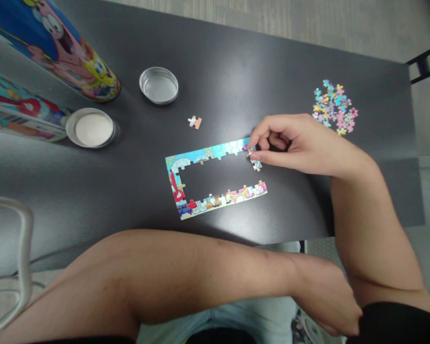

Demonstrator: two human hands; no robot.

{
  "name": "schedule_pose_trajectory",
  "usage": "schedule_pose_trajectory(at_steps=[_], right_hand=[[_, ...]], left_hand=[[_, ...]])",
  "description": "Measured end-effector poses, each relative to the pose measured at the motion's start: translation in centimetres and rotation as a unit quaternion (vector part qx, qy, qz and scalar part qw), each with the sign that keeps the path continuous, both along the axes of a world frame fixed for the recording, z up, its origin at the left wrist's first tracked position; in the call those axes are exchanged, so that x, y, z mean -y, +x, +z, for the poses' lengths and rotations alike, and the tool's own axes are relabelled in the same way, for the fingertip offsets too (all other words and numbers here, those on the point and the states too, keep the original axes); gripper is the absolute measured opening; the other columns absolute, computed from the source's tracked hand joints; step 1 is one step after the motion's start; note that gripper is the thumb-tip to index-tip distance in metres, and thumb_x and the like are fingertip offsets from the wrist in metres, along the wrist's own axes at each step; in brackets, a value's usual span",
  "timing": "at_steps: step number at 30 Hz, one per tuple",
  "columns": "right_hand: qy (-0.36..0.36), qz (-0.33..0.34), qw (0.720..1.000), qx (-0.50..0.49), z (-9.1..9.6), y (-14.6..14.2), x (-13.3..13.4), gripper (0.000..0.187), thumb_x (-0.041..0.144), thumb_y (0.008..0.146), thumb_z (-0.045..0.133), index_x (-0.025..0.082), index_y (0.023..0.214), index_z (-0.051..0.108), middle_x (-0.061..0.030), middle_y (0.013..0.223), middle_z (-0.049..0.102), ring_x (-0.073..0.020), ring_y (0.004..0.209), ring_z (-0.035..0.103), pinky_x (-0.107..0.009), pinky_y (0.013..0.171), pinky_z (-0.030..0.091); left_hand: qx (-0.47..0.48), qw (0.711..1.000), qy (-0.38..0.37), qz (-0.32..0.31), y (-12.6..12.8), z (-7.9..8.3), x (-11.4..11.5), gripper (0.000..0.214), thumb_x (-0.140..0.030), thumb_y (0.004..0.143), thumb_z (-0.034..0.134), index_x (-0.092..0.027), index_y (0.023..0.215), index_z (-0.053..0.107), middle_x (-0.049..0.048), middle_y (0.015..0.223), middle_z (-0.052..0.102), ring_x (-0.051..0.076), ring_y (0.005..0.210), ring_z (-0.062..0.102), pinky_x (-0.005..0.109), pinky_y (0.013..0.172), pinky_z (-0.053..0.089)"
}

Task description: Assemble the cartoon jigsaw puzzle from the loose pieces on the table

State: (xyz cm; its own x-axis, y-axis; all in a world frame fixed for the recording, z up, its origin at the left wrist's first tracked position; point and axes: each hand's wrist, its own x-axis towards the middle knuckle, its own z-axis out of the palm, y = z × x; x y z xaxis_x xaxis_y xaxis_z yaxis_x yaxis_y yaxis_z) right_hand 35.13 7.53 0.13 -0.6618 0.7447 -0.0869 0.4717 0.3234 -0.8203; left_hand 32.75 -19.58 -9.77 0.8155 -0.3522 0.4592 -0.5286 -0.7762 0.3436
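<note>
A rectangular jigsaw border (189,160) lies on the dark table, with a gap in its right side above the lower right corner. My right hand (290,143) is at its upper right corner, thumb and forefinger pinched on a small puzzle piece (251,152); the fingertips partly hide it. Just below the thumb, another edge piece (257,165) shows. My left hand (329,294) is curled closed at the front, next to my right elbow and the black sleeve (397,320); its fingers are mostly hidden. A loose tan and white piece or joined pair (195,122) sits above the border.
Many loose puzzle pieces (333,107) form a heap at the right. An upturned round metal lid (159,86) lies at the back left. Beside it stand a tall cartoon-printed tin (75,57) and a round tin end (93,128). A pale curved bar (25,248) rises at far left.
</note>
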Motion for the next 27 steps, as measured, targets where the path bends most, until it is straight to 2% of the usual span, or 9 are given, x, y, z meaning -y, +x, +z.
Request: schedule_pose_trajectory(at_steps=[1, 2, 4, 8, 11, 18, 22, 27], right_hand=[[0.002, 0.001, 1.0, 0.001, 0.01, -0.05, 0.0, 0.019, 0.046, 0.114, 0.098, 0.03, 0.116, 0.087, 0.0058, 0.082, 0.074, -0.0164, 0.07, 0.059, -0.039, 0.067, 0.043], [0.003, 0.0, 1.0, 0.003, 0.01, -0.11, 0.01, 0.019, 0.046, 0.115, 0.097, 0.03, 0.116, 0.087, 0.0059, 0.081, 0.073, -0.0165, 0.069, 0.058, -0.039, 0.067, 0.043], [0.005, -0.004, 1.0, 0.008, -0.01, -0.23, 0.04, 0.02, 0.048, 0.115, 0.096, 0.03, 0.115, 0.086, 0.0058, 0.079, 0.072, -0.017, 0.069, 0.058, -0.039, 0.067, 0.043], [0.001, -0.008, 1.0, 0.012, -0.08, -0.18, 0.03, 0.022, 0.05, 0.114, 0.097, 0.031, 0.115, 0.087, 0.0056, 0.079, 0.07, -0.0175, 0.069, 0.056, -0.039, 0.067, 0.043], [0.0, -0.006, 1.0, 0.01, -0.12, -0.05, -0.02, 0.02, 0.049, 0.114, 0.098, 0.031, 0.116, 0.088, 0.0058, 0.079, 0.07, -0.017, 0.07, 0.055, -0.039, 0.068, 0.042], [-0.009, -0.021, 1.0, 0.009, -0.09, -0.46, 0.11, 0.025, 0.054, 0.115, 0.097, 0.031, 0.114, 0.089, 0.0046, 0.078, 0.072, -0.0178, 0.069, 0.056, -0.039, 0.066, 0.042], [-0.011, -0.019, 1.0, 0.007, -0.04, -0.39, 0.03, 0.027, 0.055, 0.112, 0.101, 0.031, 0.112, 0.089, 0.0043, 0.079, 0.073, -0.0179, 0.07, 0.057, -0.038, 0.066, 0.042], [-0.022, -0.018, 1.0, 0.0, -0.06, -0.2, -0.12, 0.028, 0.055, 0.111, 0.104, 0.031, 0.113, 0.09, 0.004, 0.08, 0.074, -0.0176, 0.071, 0.057, -0.038, 0.067, 0.043]], left_hand=[[0.008, 1.0, 0.004, 0.002, 0.06, -0.09, 0.1, 0.065, -0.031, 0.117, 0.071, -0.025, 0.072, 0.025, -0.0065, 0.072, 0.011, 0.021, 0.059, -0.015, 0.041, 0.049, 0.005], [0.015, 1.0, 0.007, 0.005, 0.13, -0.2, 0.21, 0.071, -0.031, 0.116, 0.072, -0.025, 0.077, 0.013, -0.0062, 0.073, 0.005, 0.021, 0.059, -0.016, 0.042, 0.049, 0.003], [0.03, 0.999, 0.011, 0.013, 0.24, -0.43, 0.44, 0.074, -0.032, 0.116, 0.07, -0.025, 0.083, 0.005, -0.0053, 0.074, 0.0, 0.021, 0.059, -0.017, 0.043, 0.05, 0.0], [0.037, 0.999, 0.015, 0.031, 0.38, -0.7, 0.59, 0.073, -0.035, 0.116, 0.069, -0.025, 0.084, 0.004, -0.0046, 0.071, -0.005, 0.021, 0.057, -0.02, 0.045, 0.05, -0.004], [0.029, 0.999, 0.02, 0.021, 0.33, -0.54, 0.43, 0.072, -0.037, 0.117, 0.067, -0.024, 0.085, 0.004, -0.0051, 0.07, -0.007, 0.02, 0.056, -0.021, 0.044, 0.051, -0.004], [0.007, 0.999, 0.037, 0.031, -0.21, 0.2, 0.02, 0.075, -0.035, 0.119, 0.069, -0.024, 0.081, 0.006, -0.0039, 0.068, -0.003, 0.023, 0.055, -0.018, 0.047, 0.049, -0.002], [0.012, 0.999, 0.033, 0.031, -0.01, 0.07, 0.2, 0.073, -0.038, 0.118, 0.068, -0.026, 0.082, 0.005, -0.0049, 0.067, -0.007, 0.022, 0.055, -0.021, 0.046, 0.05, -0.002], [0.021, 0.998, 0.024, 0.048, -0.14, 0.0, 0.34, 0.074, -0.039, 0.117, 0.07, -0.025, 0.082, 0.006, -0.004, 0.069, -0.002, 0.023, 0.057, -0.017, 0.047, 0.051, 0.004]])
